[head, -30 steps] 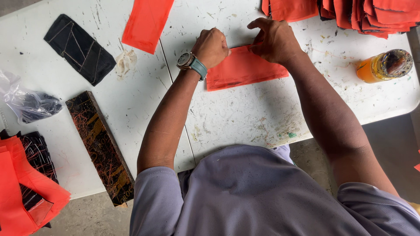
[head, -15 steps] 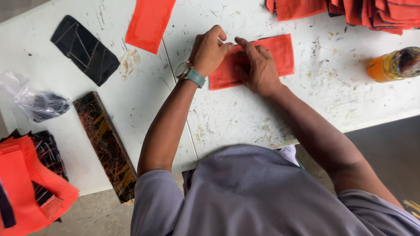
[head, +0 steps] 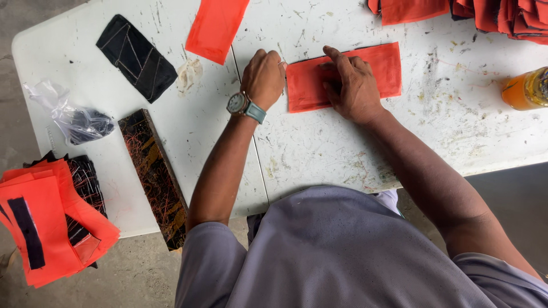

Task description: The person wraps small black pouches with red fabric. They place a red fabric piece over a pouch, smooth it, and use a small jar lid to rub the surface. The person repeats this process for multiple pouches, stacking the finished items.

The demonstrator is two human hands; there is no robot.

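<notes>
At the far left a stack of orange fabric pieces (head: pixel 40 228) with black strips lies off the edge of the white folding table (head: pixel 319 154), overlapping a black mesh-like piece (head: pixel 85 179); above it a crumpled clear plastic bag (head: pixel 71 117) holds something dark, though what it is cannot be told; beside that a long dark slab (head: pixel 157 177) with reddish and yellow streaks lies slantwise, its lower end past the table edge; further up rests a black stitched fabric panel (head: pixel 137 57), and a loose orange fabric sheet (head: pixel 217 25) lies near the table's top edge. The tabletop is scuffed and flecked with marks. The left hand (head: pixel 264 77), with a grey-strapped wristwatch (head: pixel 244 105), is curled into a loose fist, knuckles touching the left edge of the orange fabric rectangle (head: pixel 342 74); that flat rectangle lies in the middle of the table; the right hand (head: pixel 351 85) presses on it, fingers spread flat, gripping nothing. At the upper right sits a pile of folded orange pieces (head: pixel 485 11); at the right edge stands an orange bottle (head: pixel 525 88), partly cut off.
</notes>
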